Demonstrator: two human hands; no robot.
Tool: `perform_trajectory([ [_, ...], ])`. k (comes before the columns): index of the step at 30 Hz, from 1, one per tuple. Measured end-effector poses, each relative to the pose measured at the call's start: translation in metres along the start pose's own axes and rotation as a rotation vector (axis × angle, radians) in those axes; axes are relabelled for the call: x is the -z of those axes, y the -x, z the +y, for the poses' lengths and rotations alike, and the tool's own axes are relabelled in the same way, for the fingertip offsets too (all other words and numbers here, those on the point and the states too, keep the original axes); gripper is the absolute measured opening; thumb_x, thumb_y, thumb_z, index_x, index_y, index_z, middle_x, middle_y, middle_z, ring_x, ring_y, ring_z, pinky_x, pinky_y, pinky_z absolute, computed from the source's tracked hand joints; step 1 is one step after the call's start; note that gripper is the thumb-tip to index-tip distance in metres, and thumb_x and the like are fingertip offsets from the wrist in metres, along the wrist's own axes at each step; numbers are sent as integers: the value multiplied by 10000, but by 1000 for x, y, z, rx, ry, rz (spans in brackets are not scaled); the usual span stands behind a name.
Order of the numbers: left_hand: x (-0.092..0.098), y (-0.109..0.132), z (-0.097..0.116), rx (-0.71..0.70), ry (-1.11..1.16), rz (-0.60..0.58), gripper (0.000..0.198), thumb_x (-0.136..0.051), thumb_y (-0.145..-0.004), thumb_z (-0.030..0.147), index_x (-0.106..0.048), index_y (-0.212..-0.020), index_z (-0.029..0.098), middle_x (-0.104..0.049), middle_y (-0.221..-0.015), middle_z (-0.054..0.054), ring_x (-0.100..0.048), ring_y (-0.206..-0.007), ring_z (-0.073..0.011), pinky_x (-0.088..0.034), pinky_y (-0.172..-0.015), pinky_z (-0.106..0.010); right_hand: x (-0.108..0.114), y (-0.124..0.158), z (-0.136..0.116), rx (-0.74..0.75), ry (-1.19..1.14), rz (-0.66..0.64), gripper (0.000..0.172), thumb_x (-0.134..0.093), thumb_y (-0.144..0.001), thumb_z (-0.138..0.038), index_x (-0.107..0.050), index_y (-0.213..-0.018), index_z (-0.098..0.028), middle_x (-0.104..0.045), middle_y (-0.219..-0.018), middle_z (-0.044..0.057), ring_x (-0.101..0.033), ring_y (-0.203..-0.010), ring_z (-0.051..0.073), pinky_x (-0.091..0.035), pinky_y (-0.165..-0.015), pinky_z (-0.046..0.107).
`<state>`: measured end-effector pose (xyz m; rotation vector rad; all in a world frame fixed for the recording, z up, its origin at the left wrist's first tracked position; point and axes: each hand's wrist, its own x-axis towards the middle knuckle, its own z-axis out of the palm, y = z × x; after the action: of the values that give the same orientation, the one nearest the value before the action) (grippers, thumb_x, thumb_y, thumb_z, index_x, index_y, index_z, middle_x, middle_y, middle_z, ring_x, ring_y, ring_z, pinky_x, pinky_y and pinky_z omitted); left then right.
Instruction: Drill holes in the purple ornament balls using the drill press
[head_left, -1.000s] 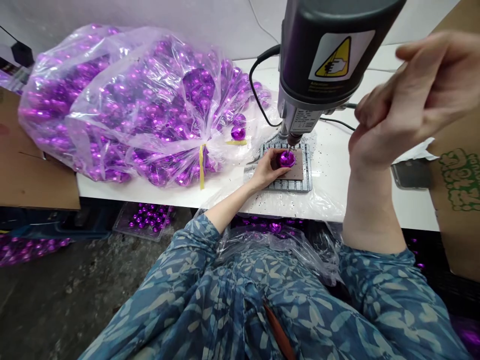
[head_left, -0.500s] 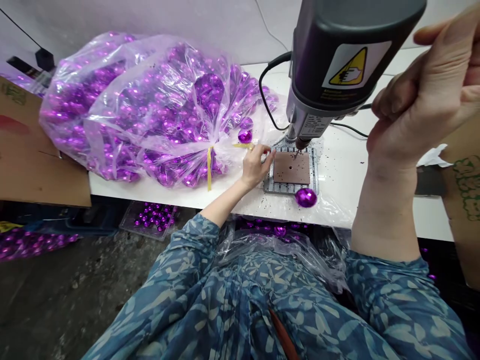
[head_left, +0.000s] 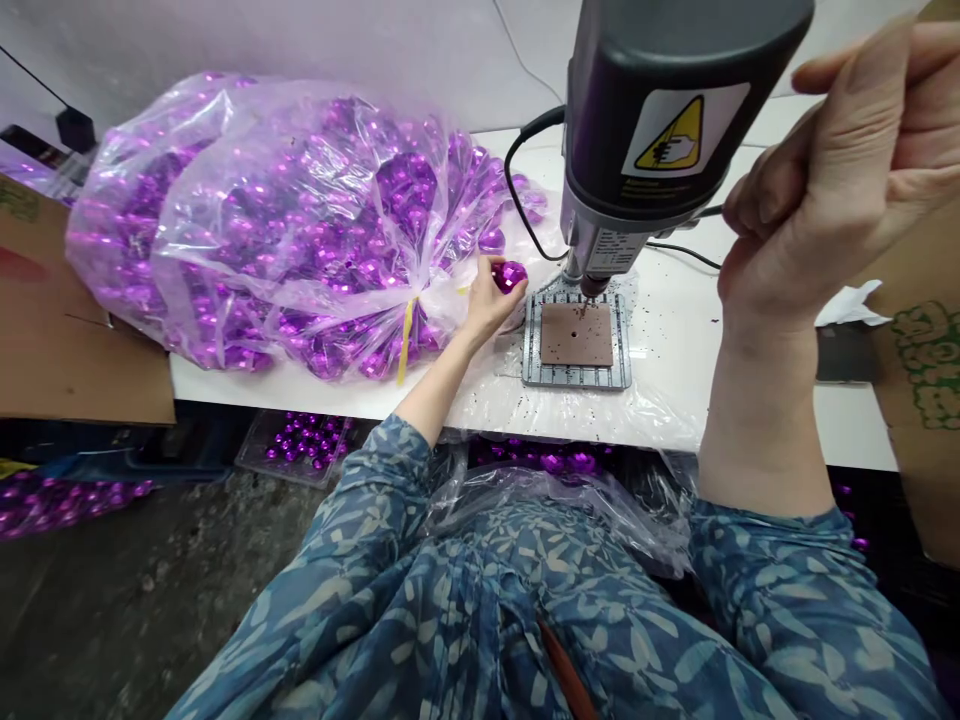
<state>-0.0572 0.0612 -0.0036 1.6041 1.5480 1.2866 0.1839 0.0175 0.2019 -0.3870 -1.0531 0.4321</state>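
Observation:
Pinched between the thumb and fingers of my left hand [head_left: 489, 302] is a purple faceted bead [head_left: 511, 276], just left of the drill press base [head_left: 531, 370]. A brown square plate [head_left: 576, 350] with a small hole lies on that base, under the drill bit [head_left: 585, 308]. My right hand [head_left: 832, 190] is raised beside the drill press [head_left: 675, 110], fingers curled around its lever, most of which the hand hides. Close behind my left hand, another purple bead [head_left: 492, 241] rests near the tied neck of the bag.
A big clear bag [head_left: 300, 230] of purple beads fills the table's left side, tied with a yellow strip [head_left: 406, 340]. Cardboard boxes [head_left: 82, 330] flank the table [head_left: 855, 425]. Dark shavings surround the base. A tray of beads [head_left: 300, 445] sits below the table edge.
My left hand has moved left and back from the plate and taken hold of a purple bead. The bead at the base's front edge is gone from view. My right hand keeps its grip.

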Motion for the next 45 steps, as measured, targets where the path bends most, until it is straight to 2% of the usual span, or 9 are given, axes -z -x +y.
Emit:
perform_trajectory([
  [4, -11, 31, 17, 95, 315, -290, 366, -588, -1089, 457, -649, -1379, 242, -779, -1336, -138, -796, -1113, -244, -672, -958, -436, -1, 1, 1, 11, 12, 24, 411, -757, -798, -557, -633, -759, -168, -265, -467, -103, -351, -371, -13, -141, -376, 158],
  [7, -18, 44, 21, 68, 379, -374, 446, -679, -1058, 524, -639, -1402, 242, -793, -1329, -128, -799, -1162, -238, -664, -989, -407, -2, 2, -2, 5, 18, 21, 434, -773, -766, -587, -631, -747, -177, -269, -472, -102, -353, -370, -13, -135, -378, 169],
  [12, -22, 51, 22, -11, 300, -397, 672, -898, -875, 626, -670, -1350, 209, -813, -1285, -129, -800, -1100, -240, -647, -997, -400, 0, 4, -6, 6, 79, -12, 463, -729, -774, -639, -619, -752, -189, -255, -502, -96, -340, -380, -26, -153, -382, 170],
  [17, -30, 58, 30, -97, 151, -421, 610, -866, -919, 519, -703, -1402, 184, -798, -1310, -142, -777, -1079, -263, -630, -983, -444, 0, 6, -6, 29, 126, -15, 495, -668, -811, -669, -604, -775, -180, -239, -491, -96, -347, -382, -20, -159, -394, 172],
  [23, -44, 68, 40, -196, -15, -294, 590, -982, -807, 394, -714, -1306, 226, -769, -1293, -117, -699, -1217, -315, -593, -1042, -471, -2, 6, -8, 38, 135, -36, 524, -628, -809, -690, -570, -741, -173, -266, -493, -93, -347, -384, -34, -155, -401, 145],
  [30, -66, 78, 34, -189, 70, -256, 548, -944, -859, 341, -677, -1328, 243, -755, -1300, -104, -687, -1267, -315, -578, -1122, -526, 0, 6, -7, 60, 259, -38, 532, -555, -832, -707, -555, -753, -181, -200, -504, -87, -302, -376, -30, -158, -396, 169],
  [36, -71, 80, 28, -145, 198, -292, 558, -915, -899, 353, -632, -1364, 234, -723, -1374, -121, -712, -1290, -284, -589, -1159, -513, 4, 10, -1, 85, 151, -22, 466, -652, -886, -627, -607, -791, -173, -203, -534, -86, -331, -388, -38, -151, -409, 140],
  [40, -70, 81, 27, -138, 196, -290, 555, -923, -894, 349, -638, -1355, 229, -710, -1371, -124, -702, -1307, -291, -577, -1183, -524, 14, 19, 6, 113, 130, -22, 455, -694, -920, -611, -644, -826, -169, -297, -542, -92, -321, -385, -44, -145, -407, 150],
  [45, -70, 82, 25, -130, 228, -280, 570, -937, -880, 366, -637, -1347, 232, -702, -1362, -128, -695, -1315, -310, -580, -1188, -556, 27, 32, 12, 177, 140, -41, 416, -678, -985, -558, -654, -879, -157, -567, -682, -89, -353, -402, -73, -173, -439, 139],
])
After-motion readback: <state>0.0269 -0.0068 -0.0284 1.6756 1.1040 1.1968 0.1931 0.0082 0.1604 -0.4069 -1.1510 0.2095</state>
